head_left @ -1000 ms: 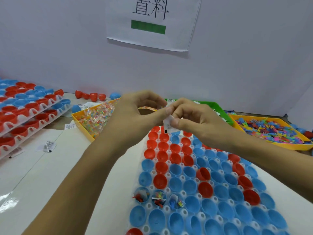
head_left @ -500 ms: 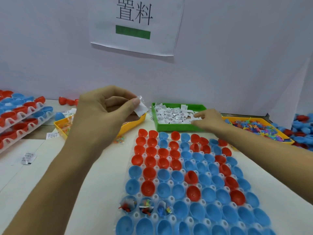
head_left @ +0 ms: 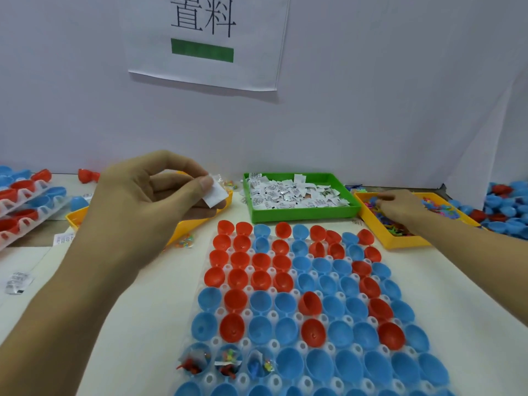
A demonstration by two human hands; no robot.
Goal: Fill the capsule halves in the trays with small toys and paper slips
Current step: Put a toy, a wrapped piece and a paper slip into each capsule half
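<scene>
A clear tray [head_left: 273, 344] of red and blue capsule halves [head_left: 288, 330] lies in the middle of the table. Three blue halves at its near left [head_left: 228, 364] hold small toys and slips. My left hand [head_left: 148, 201] is raised over the table's left side and pinches a white paper slip [head_left: 215, 196] together with a small clear bag between thumb and fingers. My right hand [head_left: 400, 207] reaches into the yellow tray of colourful toys [head_left: 400, 243] at the right, its fingertips down among the toys and hidden by the hand.
A green tray [head_left: 303, 217] of paper slips stands behind the capsule tray. Partly under my left hand is a yellow tray [head_left: 197, 221] of bead bags. Stacked capsule trays [head_left: 25, 201] sit far left, loose capsules [head_left: 508, 207] far right. A wall with a paper sign [head_left: 205, 38] closes the back.
My hands were together at the slip and have parted. The left keeps the slip and stays raised; the right has moved past the green tray into the yellow toy tray.
</scene>
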